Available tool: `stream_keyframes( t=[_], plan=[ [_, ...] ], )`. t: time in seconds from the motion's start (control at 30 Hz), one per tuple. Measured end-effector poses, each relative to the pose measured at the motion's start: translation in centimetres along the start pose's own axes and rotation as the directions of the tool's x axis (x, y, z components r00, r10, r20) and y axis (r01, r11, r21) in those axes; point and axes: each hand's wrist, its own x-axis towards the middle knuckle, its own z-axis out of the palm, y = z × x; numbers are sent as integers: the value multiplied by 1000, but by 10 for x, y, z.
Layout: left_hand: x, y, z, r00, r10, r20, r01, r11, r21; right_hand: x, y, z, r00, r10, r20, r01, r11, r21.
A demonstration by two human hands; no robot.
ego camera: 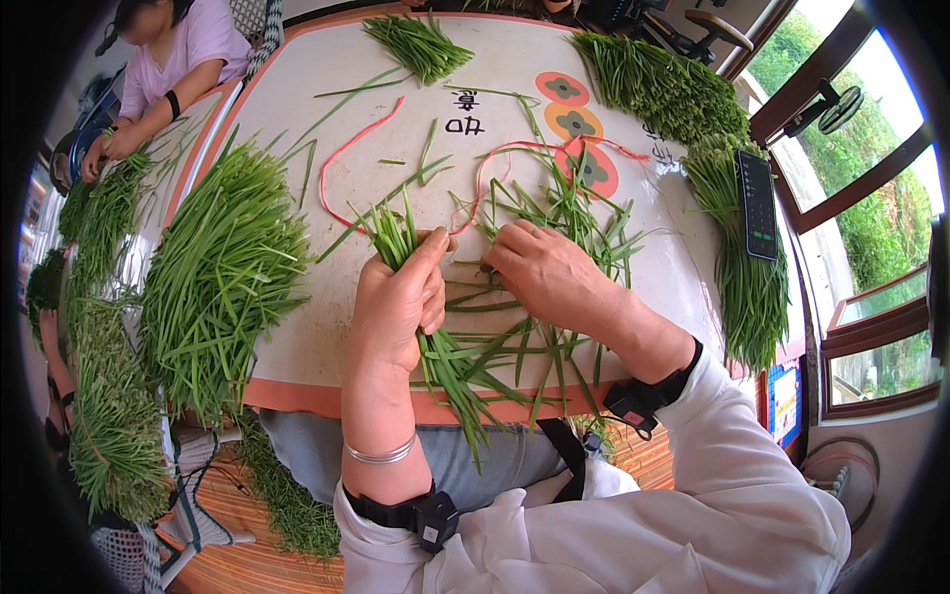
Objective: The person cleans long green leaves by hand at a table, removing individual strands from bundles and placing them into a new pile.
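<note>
My left hand [401, 304] is closed around a small bunch of green garlic chives [460, 371]. Their cut ends stick up above the thumb, and the leaves hang down past the table's front edge. Just to the right, my right hand [553, 271] is bent over loose chives [601, 237] scattered on the table. Its fingertips are pinched low, and what lies between them is hidden. A red plastic string [324, 174] runs in a loose curve across the tabletop, passing behind the left hand. Left of that hand rests a large heap of chives [223, 289].
On the white, orange-edged table [297, 82] lie a small chive pile [419, 48] at the far side and a dense row [660, 85] at far right. A phone [755, 204] rests on a bundle [749, 304] at right. A person [174, 67] handles chives at the left table.
</note>
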Motion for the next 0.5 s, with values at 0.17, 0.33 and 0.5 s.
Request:
stream_keyframes(
  t=[0.17, 0.33, 0.5],
  plan=[
    [3, -2, 0, 1000, -23, -4, 23, 998, 62, 0, 5, 0, 1000, 20, 23, -20, 1000, 7],
    [5, -7, -4, 1000, 7, 14, -7, 1000, 22, 6, 7, -11, 957, 219, -192, -172, 957, 234],
    [1, -10, 8, 989, 33, 142, -43, 997, 62, 8, -10, -17, 862, 466, -198, -220, 697, 683]
  ],
)
